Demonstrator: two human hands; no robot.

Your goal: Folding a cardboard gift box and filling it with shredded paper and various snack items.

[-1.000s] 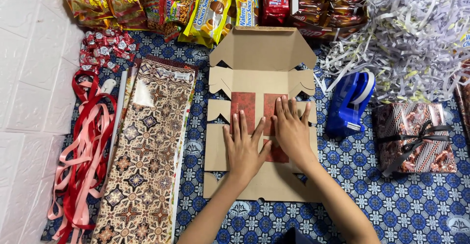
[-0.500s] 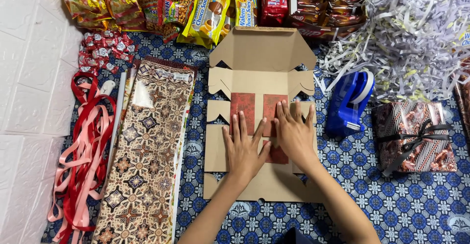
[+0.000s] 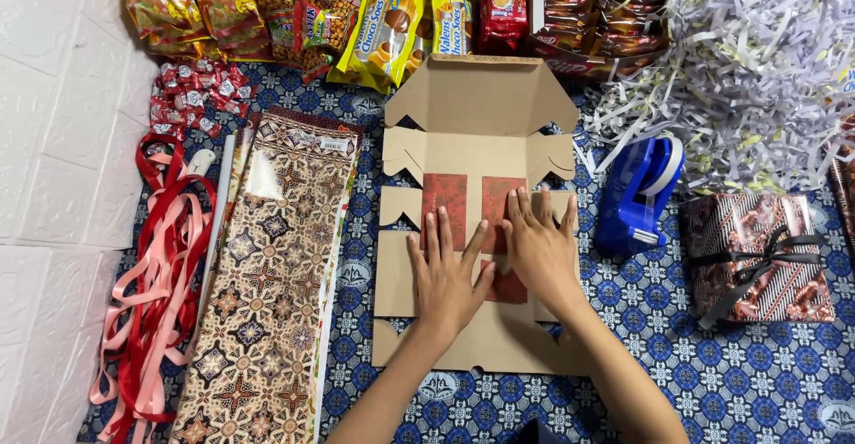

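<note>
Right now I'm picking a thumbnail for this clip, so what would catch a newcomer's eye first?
First, the left hand and right hand pressed flat, side by side, on an unfolded brown cardboard box blank at the centre. Next, the heap of shredded paper at top right and the row of bright snack packets along the top edge. The tangle of red and pink ribbons lies far left.

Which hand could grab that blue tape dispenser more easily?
Probably the right hand: it lies flat on the unfolded cardboard box right beside the blue tape dispenser. The left hand lies on the far side of it.
</note>
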